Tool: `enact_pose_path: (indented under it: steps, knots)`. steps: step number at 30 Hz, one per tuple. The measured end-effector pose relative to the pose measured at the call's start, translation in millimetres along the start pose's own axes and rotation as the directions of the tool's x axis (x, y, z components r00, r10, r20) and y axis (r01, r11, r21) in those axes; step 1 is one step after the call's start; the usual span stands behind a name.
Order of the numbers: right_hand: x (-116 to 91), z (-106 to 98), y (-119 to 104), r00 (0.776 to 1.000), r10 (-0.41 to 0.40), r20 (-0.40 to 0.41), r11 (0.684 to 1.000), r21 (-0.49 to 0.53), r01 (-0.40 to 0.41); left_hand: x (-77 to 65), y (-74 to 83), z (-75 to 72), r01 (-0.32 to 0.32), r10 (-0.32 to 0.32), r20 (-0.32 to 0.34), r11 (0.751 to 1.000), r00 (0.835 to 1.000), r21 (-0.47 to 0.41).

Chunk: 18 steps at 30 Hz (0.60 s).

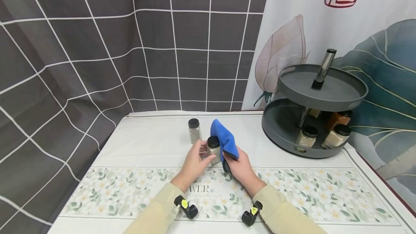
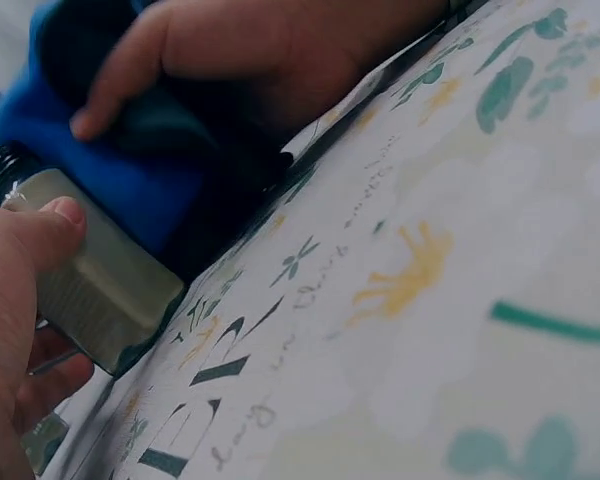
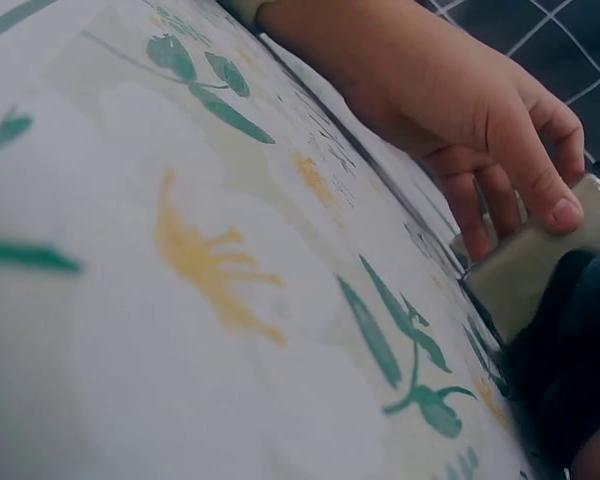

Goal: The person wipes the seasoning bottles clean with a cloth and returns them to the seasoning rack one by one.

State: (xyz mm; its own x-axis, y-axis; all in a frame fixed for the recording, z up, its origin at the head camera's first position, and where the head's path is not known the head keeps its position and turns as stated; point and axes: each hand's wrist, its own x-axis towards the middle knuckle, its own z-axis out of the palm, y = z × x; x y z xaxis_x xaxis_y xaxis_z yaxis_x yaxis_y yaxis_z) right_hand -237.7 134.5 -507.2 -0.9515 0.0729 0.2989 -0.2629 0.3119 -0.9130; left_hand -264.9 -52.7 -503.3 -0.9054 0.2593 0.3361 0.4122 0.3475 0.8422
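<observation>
My left hand (image 1: 194,160) grips a small square glass spice jar (image 1: 213,150) with a black lid, thumb on one side and fingers on the other. In the left wrist view the jar (image 2: 105,280) leans, its base close over the tablecloth. My right hand (image 1: 239,163) holds a folded blue cloth (image 1: 224,138) with a dark underside, bunched against the jar's right side. A second black-lidded jar (image 1: 194,131) with pale contents stands upright just behind the left hand.
On the right stands a grey two-tier turntable (image 1: 273,125) with a metal post (image 1: 324,68). Several jars are on its lower tier, including a pale one (image 1: 306,137) and an orange-brown one (image 1: 339,119). A floral band (image 1: 130,190) crosses the white tablecloth (image 1: 146,140). Dark grid curtain (image 1: 191,28) hangs behind.
</observation>
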Motion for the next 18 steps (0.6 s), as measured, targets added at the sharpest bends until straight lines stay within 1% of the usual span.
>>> enact_pose_path:
  steps: [2, 4, 7, 10, 13, 18]
  knots:
    - [0.7, 0.8, 0.4, 1.000, 0.007, 0.002, 1.000, -0.007, -0.007, -1.1, 1.2, -1.3, -0.006, 0.006, -0.003, 0.999, 1.000, 0.046]
    - [0.3, 0.8, 0.1, 1.000, 0.006, -0.015, 1.000, -0.008, -0.007, -2.3, 2.0, -2.4, -0.025, 0.025, 0.001, 0.996, 1.000, 0.085]
    - [-0.4, 1.1, 1.0, 1.000, 0.003, -0.024, 1.000, -0.010, -0.003, -3.8, 0.6, -3.6, -0.077, 0.076, 0.008, 0.988, 0.997, 0.131]
    - [-0.3, 0.8, 1.1, 0.999, -0.012, -0.038, 1.000, 0.006, 0.012, -3.5, -2.4, -4.7, -0.122, 0.120, 0.023, 0.979, 0.993, 0.161]
    - [-0.5, 0.0, 0.4, 0.998, -0.026, -0.054, 0.999, 0.037, 0.028, -2.8, -3.7, -5.9, -0.141, 0.137, 0.038, 0.975, 0.990, 0.172]
    - [0.0, 0.1, -0.3, 0.999, -0.008, -0.045, 1.000, 0.013, 0.009, -2.3, -3.3, -7.1, -0.169, 0.165, 0.036, 0.964, 0.986, 0.205]
